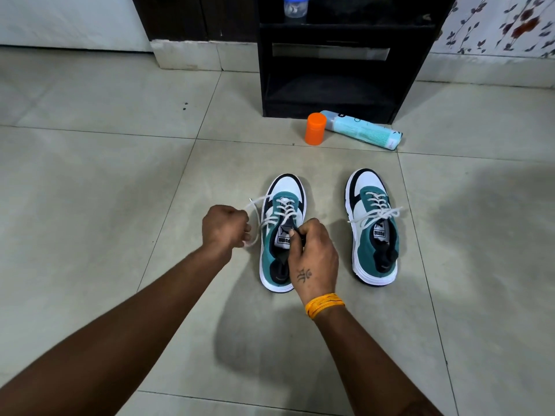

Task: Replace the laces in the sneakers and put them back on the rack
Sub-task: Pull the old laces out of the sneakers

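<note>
The left sneaker (282,235) stands on the tiled floor (105,175) about the middle of the view, toe pointing toward the black rack (339,64), with its white lace (277,211) threaded through the eyelets and one loose end drawn out to the side. The left hand (223,228) is curled into a fist around that loose end, pulling it away from the shoe, while the right hand (312,250) pinches the tongue at the shoe's opening between thumb and fingers, steadying it. The lace looks soft, limp and light, so it should follow any pull but may slip through the fingers; gripping close to its tip seems best for threading. The shoe itself seems light, with a firm sole and yielding upper, best held at the tongue or heel collar. Well apart to the right stands the right sneaker (374,226), its lace tied in a bow. Beyond both, near the foot of the rack, an orange cap (315,129) stands upright, touching a light blue bottle (365,130) lying on its side. Bare tiles stretch to the left and right, giving free room; the two items partly crowd the way to the rack's lowest shelf.
</note>
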Motion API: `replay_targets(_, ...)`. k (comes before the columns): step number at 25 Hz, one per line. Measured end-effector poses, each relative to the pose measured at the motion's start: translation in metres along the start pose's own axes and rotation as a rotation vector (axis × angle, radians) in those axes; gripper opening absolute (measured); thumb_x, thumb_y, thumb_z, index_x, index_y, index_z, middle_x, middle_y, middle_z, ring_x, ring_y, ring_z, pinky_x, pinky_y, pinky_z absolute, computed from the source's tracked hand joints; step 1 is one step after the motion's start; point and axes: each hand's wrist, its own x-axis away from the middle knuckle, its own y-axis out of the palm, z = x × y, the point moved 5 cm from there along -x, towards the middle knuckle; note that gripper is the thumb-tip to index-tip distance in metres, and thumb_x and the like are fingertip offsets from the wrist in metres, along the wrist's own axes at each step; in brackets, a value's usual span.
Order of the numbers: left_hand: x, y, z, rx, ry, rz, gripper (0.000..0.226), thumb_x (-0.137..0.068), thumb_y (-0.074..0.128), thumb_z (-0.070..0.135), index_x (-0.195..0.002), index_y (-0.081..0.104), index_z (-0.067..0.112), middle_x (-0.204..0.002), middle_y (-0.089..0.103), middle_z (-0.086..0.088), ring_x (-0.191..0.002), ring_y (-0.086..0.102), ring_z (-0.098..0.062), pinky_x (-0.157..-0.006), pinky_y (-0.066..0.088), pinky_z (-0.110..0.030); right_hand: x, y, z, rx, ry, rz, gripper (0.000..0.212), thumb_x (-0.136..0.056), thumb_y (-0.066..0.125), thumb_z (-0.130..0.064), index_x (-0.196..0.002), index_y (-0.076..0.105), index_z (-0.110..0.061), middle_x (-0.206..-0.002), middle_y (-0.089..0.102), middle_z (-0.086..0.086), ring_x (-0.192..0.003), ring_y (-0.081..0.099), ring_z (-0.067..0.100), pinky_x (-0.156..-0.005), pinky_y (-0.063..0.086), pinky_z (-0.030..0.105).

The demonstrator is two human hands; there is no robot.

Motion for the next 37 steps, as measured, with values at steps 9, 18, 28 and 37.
replay_targets(9, 0.059, 0.014, 0.017, -0.238, 0.602, 0.012, 0.013, -0.085, 0.078, 0.030, -0.083, 0.066, 0.024, -0.076, 0.069, 0.013, -0.064, 0.063, -0.002, -0.062, 0.048, -0.019, -0.022, -0.014, -0.015, 0.012, -0.231, -0.114, 0.031, -0.100, 0.048, -0.025, -0.130, 0.055, -0.022, -0.103, 0.072, 0.009, -0.088, 0.068, 0.036, -0.069, 0.054, 0.044)
replay_targets(18, 0.056, 0.013, 0.005, -0.095, 0.569, -0.005, 0.012, -0.085, 0.079, 0.016, -0.077, 0.070, 0.020, -0.070, 0.070, 0.012, -0.061, 0.062, -0.001, -0.061, 0.046, -0.021, -0.050, -0.004, 0.002, 0.056, -0.178, -0.134, 0.017, -0.099, 0.045, -0.024, -0.101, 0.060, -0.017, -0.093, 0.069, 0.009, -0.081, 0.067, 0.034, -0.065, 0.046, 0.038)
replay_targets(28, 0.057, 0.018, 0.003, -0.088, 0.553, 0.010, 0.013, -0.085, 0.079, 0.018, -0.077, 0.069, 0.022, -0.072, 0.069, 0.013, -0.063, 0.063, -0.003, -0.063, 0.048, -0.025, -0.039, -0.011, -0.014, 0.350, -0.398, -0.138, 0.014, -0.100, 0.054, -0.022, -0.109, 0.064, -0.018, -0.097, 0.066, 0.010, -0.083, 0.064, 0.039, -0.057, 0.041, 0.037)
replay_targets(37, 0.056, 0.017, 0.003, -0.054, 0.528, -0.004, 0.014, -0.086, 0.079, 0.015, -0.077, 0.070, 0.021, -0.072, 0.068, 0.019, -0.062, 0.062, -0.001, -0.060, 0.046, -0.020, -0.038, -0.013, -0.019, 0.280, -0.358, -0.202, 0.039, -0.093, 0.051, -0.019, -0.132, 0.057, -0.022, -0.101, 0.069, 0.013, -0.079, 0.067, 0.041, -0.061, 0.054, 0.043)
